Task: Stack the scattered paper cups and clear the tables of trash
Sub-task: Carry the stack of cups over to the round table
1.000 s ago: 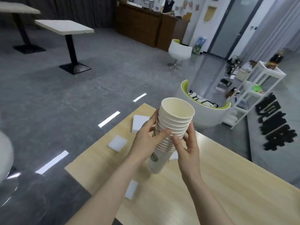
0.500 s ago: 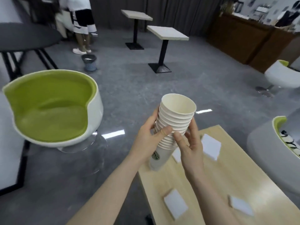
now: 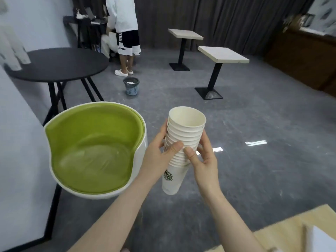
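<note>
A tall stack of cream paper cups (image 3: 183,139) with a green logo near its base is held up in the air at the centre of the head view. My left hand (image 3: 160,157) wraps its left side, thumb across the front. My right hand (image 3: 205,159) grips the right side, thumb touching the rims. The stack hangs over the grey floor, left of the light wooden table (image 3: 283,233), whose corner shows at the lower right with a white paper (image 3: 320,240) on it.
A white chair with a green seat (image 3: 91,151) stands close on the left. Behind it is a black round table (image 3: 58,64). A small blue bin (image 3: 131,86) sits on the floor near a standing person (image 3: 125,33). Two square pedestal tables (image 3: 221,55) stand farther back.
The view has swung left: the wooden table slid to the lower right corner, the green chair and black table came in. Both hands keep the same hold on the cup stack.
</note>
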